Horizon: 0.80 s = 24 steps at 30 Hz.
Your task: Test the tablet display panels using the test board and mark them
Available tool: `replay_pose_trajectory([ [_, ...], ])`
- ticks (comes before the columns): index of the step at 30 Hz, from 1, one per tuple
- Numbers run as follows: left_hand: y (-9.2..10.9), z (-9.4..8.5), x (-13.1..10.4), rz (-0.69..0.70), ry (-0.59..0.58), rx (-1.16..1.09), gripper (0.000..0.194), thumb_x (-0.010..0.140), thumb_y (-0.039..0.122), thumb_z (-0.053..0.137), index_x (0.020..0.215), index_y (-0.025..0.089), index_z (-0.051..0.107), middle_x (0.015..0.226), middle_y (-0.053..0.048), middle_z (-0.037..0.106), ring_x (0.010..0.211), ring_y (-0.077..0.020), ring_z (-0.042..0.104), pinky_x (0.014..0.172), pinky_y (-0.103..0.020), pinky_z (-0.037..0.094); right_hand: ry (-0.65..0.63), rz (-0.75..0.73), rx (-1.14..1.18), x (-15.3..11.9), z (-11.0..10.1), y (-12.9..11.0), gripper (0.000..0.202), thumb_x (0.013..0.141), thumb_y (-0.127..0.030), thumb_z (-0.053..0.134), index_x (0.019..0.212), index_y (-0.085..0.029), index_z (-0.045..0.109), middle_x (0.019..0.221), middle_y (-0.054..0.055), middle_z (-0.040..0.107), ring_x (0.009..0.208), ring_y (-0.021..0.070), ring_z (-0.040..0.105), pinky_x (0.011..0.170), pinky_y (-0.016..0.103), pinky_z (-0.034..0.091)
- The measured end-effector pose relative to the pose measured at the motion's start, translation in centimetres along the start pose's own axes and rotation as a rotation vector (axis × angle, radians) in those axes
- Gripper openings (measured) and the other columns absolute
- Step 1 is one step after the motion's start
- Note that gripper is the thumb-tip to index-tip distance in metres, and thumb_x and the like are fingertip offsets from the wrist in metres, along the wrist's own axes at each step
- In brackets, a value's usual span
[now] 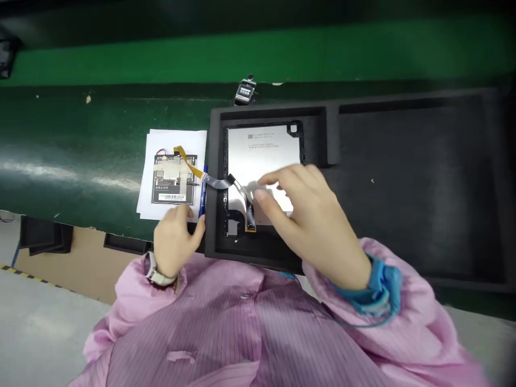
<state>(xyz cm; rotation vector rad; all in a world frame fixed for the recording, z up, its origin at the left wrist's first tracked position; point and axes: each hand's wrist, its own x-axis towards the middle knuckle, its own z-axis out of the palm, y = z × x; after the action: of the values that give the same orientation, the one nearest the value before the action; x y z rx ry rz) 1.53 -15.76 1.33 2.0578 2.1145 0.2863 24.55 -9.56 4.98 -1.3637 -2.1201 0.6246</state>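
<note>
My right hand (306, 215) hovers over a white display panel (262, 156) with a black frame, thumb and index finger apart and nothing between them. The panel lies in a compartment of a black foam tray (332, 134). From the panel a silver and orange flex cable (217, 183) runs left to a small black circuit assembly (169, 191), which rests on white paper (145, 161). My left hand (177, 236) is at the paper's lower edge, beside a blue pen (202, 199), its thumb spread and the other fingers curled and partly hidden.
A metal tally counter (245, 91) stands behind the tray on the green bench (80, 161). The tray's larger compartment extends to the right. Dark trays (44, 235) are below the bench at the left. A dark object (7, 56) is at the far left.
</note>
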Motion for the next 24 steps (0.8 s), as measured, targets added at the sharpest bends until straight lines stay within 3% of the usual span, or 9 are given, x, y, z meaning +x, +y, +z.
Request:
replay_pose_trajectory([
  [3,0.7,1.3,-1.0,0.039,-0.114,0.197,0.015,0.099,0.029,0.048,0.085,0.023,0.051,0.082,-0.009,0.066,0.077,-0.0261,0.064,0.063,-0.037,0.042,-0.035,0.056,0.072,-2.3,-0.4,-0.9,0.016,0.1,-0.031,0.05,0.092,-0.021,0.06,0.09,0.005,0.068,0.083,0.0208,0.061,0.072,0.035,0.045],
  [6,0.4,1.4,-1.2,0.03,-0.177,0.256,0.017,0.099,0.025,0.045,0.083,0.023,0.049,0.083,-0.01,0.067,0.073,-0.0262,0.065,0.059,-0.036,0.039,-0.09,0.119,0.166,-3.7,0.0,-1.6,0.019,0.1,-0.032,0.05,0.09,-0.021,0.061,0.082,0.003,0.067,0.068,0.0158,0.059,0.063,0.03,0.042],
  [8,-0.4,1.0,-1.6,-0.038,-0.14,0.226,0.018,0.099,0.024,0.044,0.081,0.024,0.046,0.076,-0.007,0.064,0.066,-0.0241,0.062,0.056,-0.034,0.036,-0.136,0.175,0.241,-4.4,0.5,-2.1,0.021,0.1,-0.032,0.049,0.088,-0.02,0.061,0.077,0.001,0.066,0.063,0.0133,0.056,0.06,0.028,0.039],
  [11,-1.5,-0.1,-3.1,-0.116,0.041,0.087,0.022,0.1,0.026,0.042,0.079,0.025,0.04,0.063,0.001,0.053,0.054,-0.0196,0.054,0.053,-0.031,0.034,-0.216,0.291,0.411,-5.0,1.8,-2.7,0.022,0.1,-0.035,0.048,0.089,-0.02,0.06,0.071,-0.001,0.061,0.06,0.0107,0.053,0.058,0.025,0.037],
  [14,-0.9,-1.1,-4.9,0.091,0.098,-0.125,0.02,0.102,0.027,0.042,0.083,0.024,0.042,0.064,0.003,0.053,0.052,-0.0157,0.054,0.052,-0.027,0.039,-0.29,0.34,0.655,-5.6,3.4,-3.2,0.026,0.097,-0.042,0.053,0.109,-0.02,0.057,0.067,-0.005,0.054,0.057,0.0094,0.05,0.057,0.024,0.036],
  [16,0.5,-1.4,-5.8,0.334,0.022,-0.263,0.016,0.104,0.028,0.041,0.091,0.023,0.047,0.07,0.002,0.061,0.057,-0.0147,0.06,0.055,-0.025,0.044,-0.313,0.298,0.798,-6.1,4.3,-3.5,0.028,0.097,-0.045,0.053,0.108,-0.02,0.057,0.069,-0.005,0.053,0.059,0.009,0.05,0.058,0.023,0.037],
  [18,2.2,-1.4,-6.1,0.491,-0.073,-0.41,0.017,0.107,0.03,0.037,0.1,0.022,0.05,0.076,0.0,0.067,0.062,-0.0146,0.064,0.058,-0.024,0.047,-0.25,0.262,0.887,-6.7,4.9,-3.8,0.03,0.099,-0.045,0.049,0.086,-0.019,0.055,0.068,-0.004,0.05,0.062,0.0082,0.048,0.059,0.022,0.037],
  [20,3.6,-1.4,-6.0,0.528,-0.201,-0.594,0.02,0.108,0.031,0.033,0.106,0.021,0.05,0.078,-0.001,0.068,0.062,-0.0136,0.063,0.057,-0.023,0.047,-0.134,0.296,0.951,-7.5,5.2,-4.2,0.042,0.102,-0.047,0.043,0.07,-0.019,0.046,0.064,-0.003,0.044,0.059,0.0075,0.043,0.058,0.022,0.035],
  [24,4.3,-1.5,-5.5,0.526,-0.535,-0.972,0.027,0.108,0.039,0.036,0.099,0.02,0.053,0.073,-0.002,0.061,0.058,-0.0131,0.055,0.054,-0.025,0.043,0.038,0.401,1.011,-8.9,4.1,-4.2,0.049,0.104,-0.051,0.037,0.066,-0.021,0.041,0.058,-0.002,0.043,0.051,0.0087,0.041,0.047,0.023,0.033],
])
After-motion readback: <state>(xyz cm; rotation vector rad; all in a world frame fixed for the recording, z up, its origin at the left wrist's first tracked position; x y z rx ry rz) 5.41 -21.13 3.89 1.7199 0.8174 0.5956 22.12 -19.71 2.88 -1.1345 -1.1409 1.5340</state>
